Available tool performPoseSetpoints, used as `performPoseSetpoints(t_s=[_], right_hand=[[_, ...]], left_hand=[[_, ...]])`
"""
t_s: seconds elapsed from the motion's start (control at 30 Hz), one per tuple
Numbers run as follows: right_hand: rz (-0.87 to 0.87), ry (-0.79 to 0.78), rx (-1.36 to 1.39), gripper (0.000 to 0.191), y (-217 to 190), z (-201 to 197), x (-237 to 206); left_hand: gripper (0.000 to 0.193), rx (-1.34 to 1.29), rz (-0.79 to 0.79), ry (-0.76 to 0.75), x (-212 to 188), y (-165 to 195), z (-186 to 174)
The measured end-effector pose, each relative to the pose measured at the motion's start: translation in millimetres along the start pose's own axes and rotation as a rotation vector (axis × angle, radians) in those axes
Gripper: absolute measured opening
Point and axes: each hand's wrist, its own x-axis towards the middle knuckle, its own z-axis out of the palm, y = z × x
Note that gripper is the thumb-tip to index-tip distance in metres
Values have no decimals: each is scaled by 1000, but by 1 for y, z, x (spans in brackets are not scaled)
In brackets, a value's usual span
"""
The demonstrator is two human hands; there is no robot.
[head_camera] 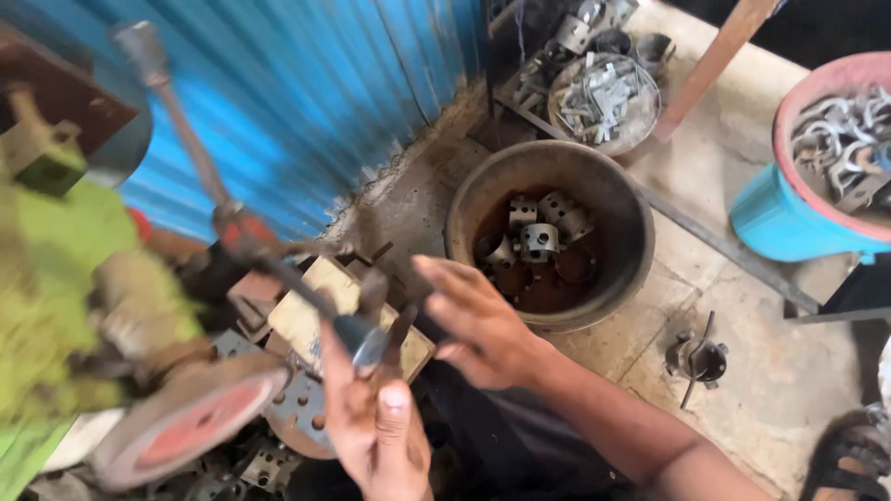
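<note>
Two hands low in frame, both busy near the green machine. Left hand [376,436] closed round the dark knob at the end of a long metal lever [278,269], thumb up, fingers curled tight on it. Right hand [478,325] just beside, open, fingers spread and slightly blurred, holding nothing that can be made out, hovering over a pale block [311,311] on the machine. Lever running up and away from the left hand to a second knob at the top, slanting across a red hub. Left of both hands, a green machine body [56,306] with a reddish round wheel [190,427], all blurred. Beyond the right hand, a rusty round pan [631,223] on the concrete floor, with small perforated metal pieces [540,237] lying in its bottom. Further off past the pan, a shallow dish of grey metal clips [603,97]. Off to the right of the right hand, a pink-rimmed blue tub [789,218] with curved metal parts inside, and a small clamp-like part [696,360] lying alone on the floor. Blue corrugated sheet [306,83] behind.
</note>
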Motion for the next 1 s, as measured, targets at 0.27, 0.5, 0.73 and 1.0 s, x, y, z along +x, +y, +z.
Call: performPoseSetpoints(t_s=[0.27,0.5,0.73,1.0], right_hand=[[1055,-407,-537,83,174,-63,-118],[1206,-642,-773,107,253,-88,-102],[1262,-752,-918,109,258,-92,-89],[1507,-328,-625,91,189,-84,-94]], left_hand=[[73,-35,75,275,9,-24,28],[41,339,140,464,20,-66,46],[41,336,175,548,26,-67,46],[57,449,184,695,16,-31,84]])
